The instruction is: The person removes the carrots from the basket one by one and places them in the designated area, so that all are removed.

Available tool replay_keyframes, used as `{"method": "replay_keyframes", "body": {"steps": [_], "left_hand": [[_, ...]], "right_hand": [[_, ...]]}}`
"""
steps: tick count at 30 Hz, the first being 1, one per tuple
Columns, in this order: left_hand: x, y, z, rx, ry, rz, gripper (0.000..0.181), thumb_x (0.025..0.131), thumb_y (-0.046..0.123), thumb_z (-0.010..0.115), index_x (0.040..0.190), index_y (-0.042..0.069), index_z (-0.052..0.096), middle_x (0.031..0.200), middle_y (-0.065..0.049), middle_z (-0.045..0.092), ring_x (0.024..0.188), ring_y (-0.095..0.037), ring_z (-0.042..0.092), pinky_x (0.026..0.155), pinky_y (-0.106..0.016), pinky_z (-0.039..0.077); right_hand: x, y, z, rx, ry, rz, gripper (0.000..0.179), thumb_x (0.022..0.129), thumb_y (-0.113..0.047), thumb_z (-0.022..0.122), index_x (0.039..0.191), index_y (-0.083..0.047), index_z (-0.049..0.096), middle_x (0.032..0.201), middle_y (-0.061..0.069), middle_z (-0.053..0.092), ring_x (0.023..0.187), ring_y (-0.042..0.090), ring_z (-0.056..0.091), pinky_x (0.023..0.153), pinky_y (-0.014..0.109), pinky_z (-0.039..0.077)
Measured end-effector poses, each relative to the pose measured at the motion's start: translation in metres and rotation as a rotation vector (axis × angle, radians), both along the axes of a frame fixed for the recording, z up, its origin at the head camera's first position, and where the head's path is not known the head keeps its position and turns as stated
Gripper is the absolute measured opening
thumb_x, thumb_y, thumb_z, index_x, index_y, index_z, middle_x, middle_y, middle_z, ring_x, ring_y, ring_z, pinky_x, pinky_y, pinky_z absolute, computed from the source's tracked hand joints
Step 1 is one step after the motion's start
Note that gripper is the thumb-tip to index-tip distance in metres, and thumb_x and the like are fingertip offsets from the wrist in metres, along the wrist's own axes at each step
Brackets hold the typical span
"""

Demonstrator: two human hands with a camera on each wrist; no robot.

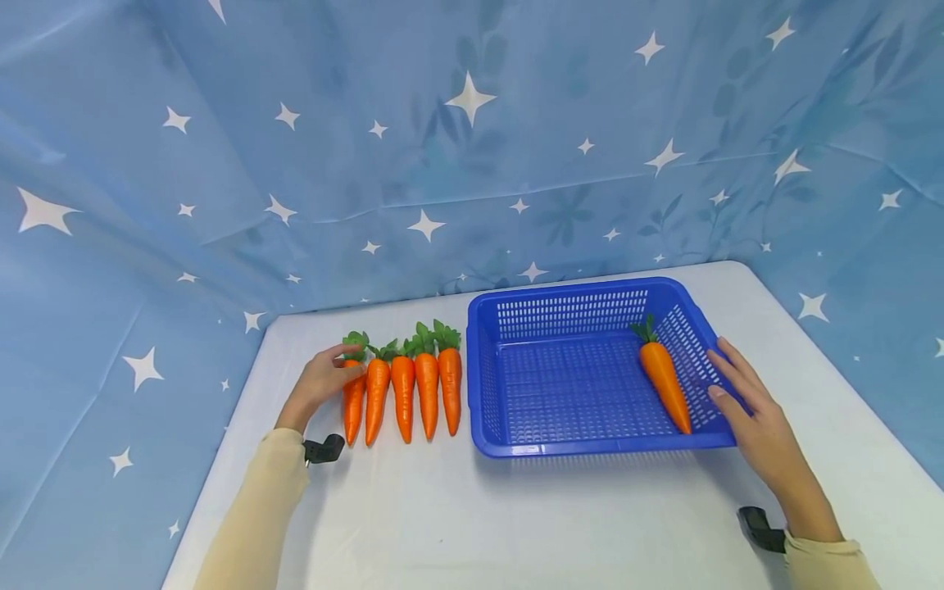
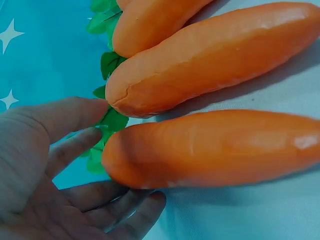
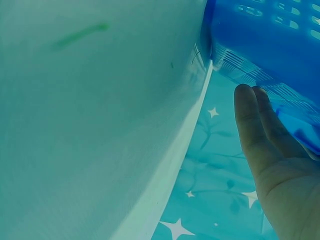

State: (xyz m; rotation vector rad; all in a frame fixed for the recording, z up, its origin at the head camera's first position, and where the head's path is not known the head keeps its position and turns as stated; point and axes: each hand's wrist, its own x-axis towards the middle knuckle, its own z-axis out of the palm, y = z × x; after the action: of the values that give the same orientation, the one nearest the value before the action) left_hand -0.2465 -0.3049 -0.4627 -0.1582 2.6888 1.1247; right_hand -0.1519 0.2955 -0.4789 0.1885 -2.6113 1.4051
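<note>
Several orange carrots with leafy green tops lie side by side on the white table. My left hand [image 1: 324, 381] is at the top of the leftmost carrot [image 1: 353, 401], its thumb and fingers spread apart. In the left wrist view, the thumb reaches the leaves beside the neighbouring carrot [image 2: 210, 60], and the lower fingers sit along the near side of the end carrot [image 2: 215, 150]. A blue perforated basket [image 1: 583, 449] holds one carrot [image 1: 666, 385], leaning along its right side. At the basket's right rim is my right hand [image 1: 760, 422], with straight fingers against the outer wall in the right wrist view.
The white table [image 1: 442, 524] extends in front of the carrots and basket. A blue curtain with white stars [image 1: 428, 225] hangs behind and on both sides. Dark wrist-camera mounts [image 1: 324, 448] show at both sleeves.
</note>
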Motion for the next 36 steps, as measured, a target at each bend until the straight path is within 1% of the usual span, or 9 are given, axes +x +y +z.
{"method": "replay_keyframes", "body": {"steps": [4,8,12,14,19,22,26,32,36], "left_hand": [[0.000,0.000,-0.001,0.058,-0.017,0.008,0.063,0.096,0.036,0.060,0.152,0.018,0.035,0.157,-0.017,0.028,0.141,-0.044,0.027,0.109,-0.064,0.027],[0.000,0.001,-0.001,0.091,-0.041,0.026,0.079,0.094,0.051,0.057,0.158,0.032,0.014,0.164,-0.014,0.002,0.147,-0.045,0.005,0.109,-0.071,0.015],[-0.002,0.004,0.001,0.108,0.002,0.026,0.088,0.091,0.064,0.052,0.155,0.042,-0.004,0.161,-0.010,-0.019,0.147,-0.040,-0.013,0.107,-0.075,0.005],[-0.003,0.007,0.004,0.128,0.031,0.015,0.090,0.089,0.068,0.050,0.153,0.045,-0.009,0.160,-0.005,-0.024,0.147,-0.038,-0.016,0.107,-0.075,0.004],[-0.007,0.026,0.023,0.201,0.077,-0.041,0.087,0.092,0.066,0.047,0.151,0.046,-0.014,0.160,0.006,-0.021,0.149,-0.030,-0.013,0.110,-0.071,0.004],[-0.006,0.044,0.044,0.252,0.072,-0.062,0.084,0.095,0.060,0.048,0.152,0.044,-0.013,0.161,0.009,-0.016,0.150,-0.028,-0.008,0.113,-0.068,0.007],[-0.001,0.071,0.070,0.289,0.087,-0.095,0.079,0.099,0.053,0.047,0.154,0.041,-0.010,0.163,0.009,-0.011,0.150,-0.026,-0.005,0.114,-0.065,0.009],[-0.007,0.101,0.084,0.400,0.128,-0.159,0.076,0.100,0.050,0.047,0.154,0.042,-0.006,0.164,0.004,0.000,0.150,-0.021,0.005,0.117,-0.057,0.015],[-0.012,0.121,0.093,0.480,0.138,-0.182,0.077,0.099,0.050,0.048,0.155,0.040,-0.005,0.164,0.003,0.005,0.150,-0.020,0.009,0.118,-0.053,0.017]], "right_hand": [[0.000,0.000,0.000,0.001,0.001,0.001,0.053,0.105,-0.024,0.041,0.156,-0.024,0.025,0.163,-0.015,0.006,0.141,-0.010,0.003,0.109,0.071,0.003],[0.000,-0.001,0.000,0.001,0.005,0.003,0.053,0.105,-0.024,0.041,0.156,-0.024,0.025,0.163,-0.015,0.006,0.142,-0.009,0.002,0.109,0.071,0.003],[0.000,-0.001,0.000,0.000,0.005,0.007,0.053,0.105,-0.024,0.041,0.156,-0.023,0.025,0.163,-0.015,0.007,0.144,-0.006,0.002,0.109,0.071,0.003],[0.001,-0.001,0.000,0.005,0.007,0.014,0.054,0.106,-0.024,0.041,0.156,-0.022,0.024,0.163,-0.014,0.006,0.145,-0.003,0.001,0.108,0.072,0.003],[0.002,0.000,0.000,0.020,0.007,0.008,0.054,0.106,-0.024,0.040,0.157,-0.024,0.023,0.163,-0.013,0.005,0.145,-0.004,0.001,0.109,0.071,0.003],[0.002,0.000,0.000,0.021,0.006,0.002,0.054,0.106,-0.024,0.040,0.156,-0.025,0.023,0.163,-0.014,0.005,0.143,-0.006,0.002,0.108,0.072,0.004],[0.003,0.000,0.000,0.009,-0.001,0.004,0.054,0.106,-0.024,0.040,0.157,-0.023,0.023,0.163,-0.014,0.005,0.146,-0.002,0.001,0.107,0.073,0.004],[0.004,0.001,-0.001,0.007,-0.007,0.007,0.054,0.106,-0.024,0.040,0.157,-0.023,0.023,0.163,-0.013,0.004,0.149,0.009,-0.001,0.106,0.074,0.004],[0.003,0.001,-0.001,0.006,0.003,0.005,0.053,0.106,-0.024,0.040,0.156,-0.024,0.023,0.163,-0.013,0.005,0.148,0.005,0.000,0.107,0.073,0.004]]}}
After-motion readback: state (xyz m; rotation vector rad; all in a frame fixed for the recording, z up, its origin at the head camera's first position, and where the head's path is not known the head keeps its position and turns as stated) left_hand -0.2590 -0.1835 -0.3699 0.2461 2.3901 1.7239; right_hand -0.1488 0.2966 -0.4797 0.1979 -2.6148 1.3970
